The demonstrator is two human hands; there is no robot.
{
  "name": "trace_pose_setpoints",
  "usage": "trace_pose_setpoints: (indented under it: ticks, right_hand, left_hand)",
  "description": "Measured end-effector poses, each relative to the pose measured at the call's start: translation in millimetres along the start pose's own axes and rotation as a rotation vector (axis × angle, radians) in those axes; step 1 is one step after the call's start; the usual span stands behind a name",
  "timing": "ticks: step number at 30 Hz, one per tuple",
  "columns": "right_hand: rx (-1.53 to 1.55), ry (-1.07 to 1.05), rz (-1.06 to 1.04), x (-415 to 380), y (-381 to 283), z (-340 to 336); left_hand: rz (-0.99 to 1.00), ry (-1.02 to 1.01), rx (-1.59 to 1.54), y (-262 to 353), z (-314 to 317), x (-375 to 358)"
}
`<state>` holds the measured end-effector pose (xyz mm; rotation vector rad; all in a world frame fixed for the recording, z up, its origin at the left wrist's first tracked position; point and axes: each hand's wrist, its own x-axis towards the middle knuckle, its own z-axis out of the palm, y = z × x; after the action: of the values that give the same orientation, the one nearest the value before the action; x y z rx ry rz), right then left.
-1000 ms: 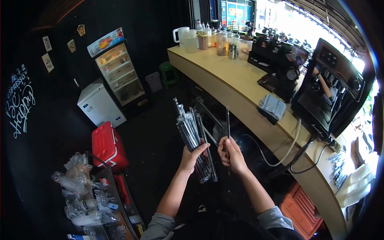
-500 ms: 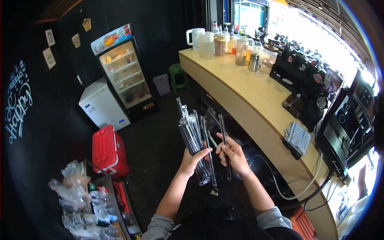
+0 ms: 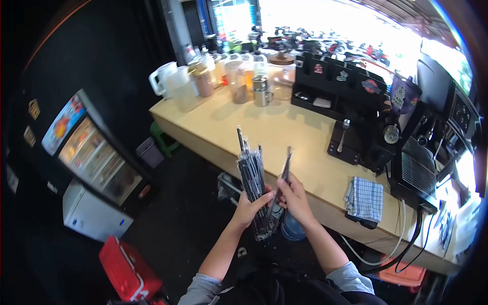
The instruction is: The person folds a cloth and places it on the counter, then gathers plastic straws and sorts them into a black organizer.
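A bundle of long dark sticks in clear wrapping (image 3: 250, 175), perhaps straws, stands nearly upright in my left hand (image 3: 247, 209), whose fingers and thumb wrap around it. Just to the right, my right hand (image 3: 296, 201) pinches a thin dark wrapped piece (image 3: 287, 163) that tilts slightly; whether it is one piece or more is unclear. The two hands are close together, near the front edge of the wooden counter (image 3: 229, 127). Parts of the bundle are hidden behind my left fingers.
Jugs (image 3: 180, 91), bottles and a metal shaker (image 3: 261, 91) line the counter's back. A black organizer (image 3: 330, 86), checked cloth (image 3: 365, 198) and coffee machine (image 3: 419, 162) are at right. A display fridge (image 3: 101, 157) and red cooler (image 3: 122, 269) stand left.
The view has turned toward the counter, so the fridge and cooler sit further left. Both hands keep their hold, and the right hand is closer to the bundle.
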<state>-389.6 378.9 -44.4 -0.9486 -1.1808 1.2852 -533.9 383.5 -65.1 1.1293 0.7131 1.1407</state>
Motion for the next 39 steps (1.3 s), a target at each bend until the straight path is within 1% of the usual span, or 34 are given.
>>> trace_pose_setpoints:
  ticks: [1,2,3,5,6,7,8,9,10,11,13,14,15,16,17,19,21,23,24,25,28,32,35,37,38,39]
  right_hand:
    - [0.050,0.103,-0.029,12.8,4.5,-5.3]
    - [0.141,0.150,-0.140,29.1,9.9,-8.4]
    - [0.138,0.195,-0.151,39.5,4.4,-11.8]
    - [0.247,0.226,-0.079,51.4,-10.6,-18.1]
    - [0.301,0.199,-0.046,62.4,-12.9,-21.3]
    - [0.292,0.229,-0.079,77.4,-15.5,-19.3]
    - [0.192,0.246,-0.057,91.7,-17.2,-16.3]
    - [0.094,0.266,-0.024,104.4,-17.3,-12.9]
    - [-0.044,0.308,-0.061,121.2,-14.3,-8.9]
    - [-0.220,0.361,-0.205,138.1,-11.8,-3.8]
    - [-0.271,0.417,-0.288,164.2,-0.5,-11.2]
    - [-0.283,0.444,-0.286,170.1,-0.6,-15.9]
    - [-0.135,0.470,-0.170,174.2,-4.2,-21.0]
    - [0.018,0.493,-0.053,177.1,-6.3,-26.4]
    - [0.017,0.515,-0.046,179.6,-6.2,-33.5]
    - [0.216,0.459,-0.029,184.6,-4.3,-49.1]
    - [0.251,0.485,-0.028,189.6,-4.6,-61.8]
    - [0.303,0.431,-0.014,190.9,-8.0,-76.2]
    - [0.297,0.473,-0.010,193.2,-10.4,-80.8]
    - [0.299,0.470,-0.011,194.6,-11.4,-87.3]
    - [0.320,0.494,-0.040,198.1,-10.3,-106.5]
    - [0.385,0.579,-0.067,198.6,-7.0,-121.6]
    - [0.404,0.619,-0.084,203.1,0.5,-128.7]
    - [0.415,0.681,-0.128,204.3,1.1,-129.0]
    - [0.417,0.697,-0.168,204.2,1.5,-131.5]
    - [0.416,0.701,-0.165,202.4,-4.9,-131.4]
  left_hand:
    - [-0.013,-0.040,-0.001,0.1,-3.0,17.7]
    - [-0.076,-0.057,-0.143,0.6,-5.8,34.7]
    - [-0.147,-0.071,-0.281,0.8,-9.4,51.2]
    - [-0.203,-0.176,-0.318,-3.1,-21.4,83.0]
    - [-0.232,-0.236,-0.337,-1.1,-25.9,100.9]
    - [-0.257,-0.297,-0.352,2.1,-31.7,119.9]
    - [-0.276,-0.331,-0.264,3.0,-38.2,137.1]
    - [-0.284,-0.368,-0.267,6.3,-41.1,151.8]
    - [-0.240,-0.381,-0.078,9.6,-41.5,165.3]
    - [-0.187,-0.389,0.106,12.5,-41.0,177.8]
    - [-0.187,-0.431,0.064,16.8,-40.7,199.1]
    - [-0.184,-0.442,0.031,18.3,-39.5,208.5]
    - [-0.186,-0.451,-0.002,18.6,-37.1,216.6]
    - [-0.234,-0.506,0.040,19.9,-38.8,225.7]
    - [-0.250,-0.521,0.035,16.7,-37.5,234.0]
    - [-0.298,-0.565,-0.038,6.6,-34.4,249.7]
    - [-0.317,-0.579,-0.066,-0.1,-28.4,262.2]
    - [-0.342,-0.582,-0.126,-0.5,-20.3,272.1]
    - [-0.323,-0.587,-0.107,-5.4,-16.8,279.1]
    - [-0.321,-0.585,-0.104,-9.9,-11.6,284.4]
    - [-0.351,-0.561,-0.067,-14.7,7.3,295.7]
    - [-0.366,-0.539,-0.035,-28.6,22.7,306.9]
    - [-0.356,-0.487,0.032,-39.5,24.0,314.1]
    - [-0.340,-0.407,0.076,-43.9,19.4,318.1]
    - [-0.437,-0.408,0.021,-45.7,14.7,322.6]
    - [-0.441,-0.409,0.020,-48.1,10.1,326.2]
